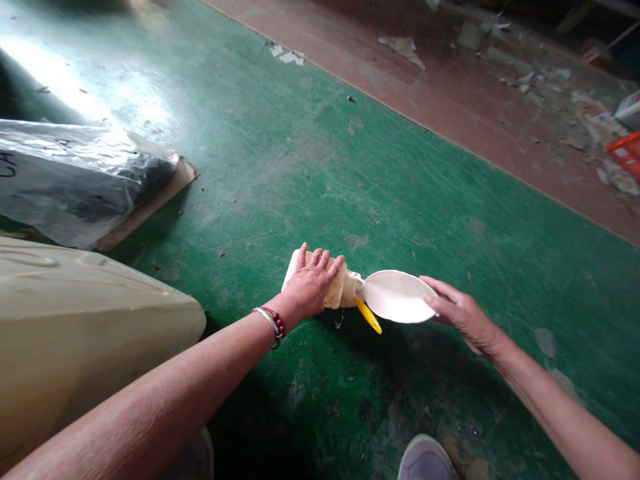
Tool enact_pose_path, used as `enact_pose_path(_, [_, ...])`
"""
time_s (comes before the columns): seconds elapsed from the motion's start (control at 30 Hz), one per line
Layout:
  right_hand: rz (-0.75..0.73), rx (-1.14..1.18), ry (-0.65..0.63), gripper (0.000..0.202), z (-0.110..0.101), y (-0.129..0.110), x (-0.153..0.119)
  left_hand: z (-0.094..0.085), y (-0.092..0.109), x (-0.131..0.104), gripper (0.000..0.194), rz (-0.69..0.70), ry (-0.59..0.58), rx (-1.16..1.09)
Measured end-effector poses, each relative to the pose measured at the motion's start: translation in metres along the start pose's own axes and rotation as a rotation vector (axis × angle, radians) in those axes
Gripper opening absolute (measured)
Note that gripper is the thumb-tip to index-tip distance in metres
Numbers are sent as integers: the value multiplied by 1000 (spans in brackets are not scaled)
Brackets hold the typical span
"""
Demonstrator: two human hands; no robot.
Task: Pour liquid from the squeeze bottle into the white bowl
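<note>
Bottle (333, 288) and funnel (401, 296), one each, occupy two hands (313, 287).

Single head-worn view, looking forward and steeply down past both forearms to floor, within arm's reach.

White glare washes across the green floor (280, 153) at upper left. The far right corner falls dim, shadow darkens the bottom centre, and edges look soft.

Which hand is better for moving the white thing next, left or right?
Probably the right hand: it pinches the edge of the white thing, while the left hand lies over the cream thing.
</note>
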State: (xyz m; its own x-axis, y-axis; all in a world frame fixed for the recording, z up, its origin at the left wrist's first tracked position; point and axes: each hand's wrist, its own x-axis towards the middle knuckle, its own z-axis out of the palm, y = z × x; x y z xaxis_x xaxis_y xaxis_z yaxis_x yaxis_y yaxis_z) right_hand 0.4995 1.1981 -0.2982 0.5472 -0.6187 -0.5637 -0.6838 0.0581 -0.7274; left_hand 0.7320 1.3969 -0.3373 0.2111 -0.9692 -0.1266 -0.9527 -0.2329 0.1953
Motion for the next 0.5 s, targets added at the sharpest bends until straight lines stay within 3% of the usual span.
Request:
enact_pose_path(0.23, [28,78,-23,72,0,3,-3,-1,-1,1,92,0,-8,-4])
enact_pose_path(0.5, [-144,-192,32,71,4,-4,1,-2,0,0,91,-4,-21,3])
